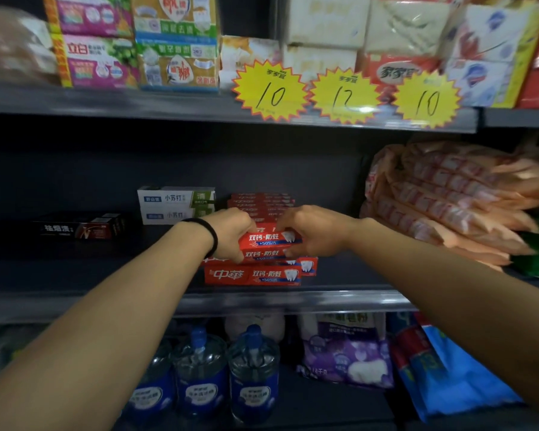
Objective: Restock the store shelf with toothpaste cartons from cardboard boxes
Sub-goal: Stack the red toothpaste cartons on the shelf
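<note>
Both hands, left point(231, 233) and right point(311, 231), hold red cartons point(269, 244) in a closed grip, stacking them at the shelf's point(262, 301) six o'clock edge; next likely squaring the stack.

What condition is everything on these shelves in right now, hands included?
Left hand: grips the left end of the held red cartons.
Right hand: grips their right end.
Two held red toothpaste cartons: stacked, above the front pile.
Front red toothpaste cartons: lying flat at the shelf edge.
Rear red carton stack: piled neatly behind.
White-and-green toothpaste cartons: stacked two high.
Black toothpaste cartons: lying flat.
Clear water jugs with blue caps: upright, capped.
</note>
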The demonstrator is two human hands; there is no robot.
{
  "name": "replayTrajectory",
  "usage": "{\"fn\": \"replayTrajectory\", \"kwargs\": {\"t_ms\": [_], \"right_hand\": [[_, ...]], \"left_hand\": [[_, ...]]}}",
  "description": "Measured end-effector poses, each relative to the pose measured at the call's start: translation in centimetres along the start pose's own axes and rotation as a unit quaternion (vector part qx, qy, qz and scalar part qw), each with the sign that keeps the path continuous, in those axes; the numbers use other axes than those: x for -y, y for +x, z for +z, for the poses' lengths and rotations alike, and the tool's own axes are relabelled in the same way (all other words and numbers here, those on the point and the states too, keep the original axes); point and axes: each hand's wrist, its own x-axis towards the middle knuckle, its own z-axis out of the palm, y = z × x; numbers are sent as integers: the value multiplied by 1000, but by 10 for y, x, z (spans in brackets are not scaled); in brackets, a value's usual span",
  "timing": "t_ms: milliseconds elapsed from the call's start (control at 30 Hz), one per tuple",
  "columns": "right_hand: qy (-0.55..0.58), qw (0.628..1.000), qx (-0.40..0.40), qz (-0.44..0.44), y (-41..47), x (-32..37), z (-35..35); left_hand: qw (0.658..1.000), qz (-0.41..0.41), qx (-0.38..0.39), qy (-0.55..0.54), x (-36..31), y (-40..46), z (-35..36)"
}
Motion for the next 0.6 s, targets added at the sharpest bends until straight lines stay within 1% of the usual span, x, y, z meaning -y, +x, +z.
{"fn": "replayTrajectory", "kwargs": {"t_ms": [133, 267, 433, 533, 600], "right_hand": [[13, 1000, 0, 11, -15, -5, 0], [12, 999, 9, 31, -29, -18, 0], [27, 998, 10, 60, -38, -32, 0], [37, 997, 9, 67, -35, -38, 5], [43, 996, 13, 73, -32, -42, 9]], "left_hand": [[1000, 12, -2, -11, -11, -3, 4], [1000, -14, -7, -4, -1, -10, 6], [997, -53, -30, -54, 22, -19, 4], [993, -57, -45, -96, 28, -17, 8], [992, -55, -47, -106, 30, -11, 11]]}}
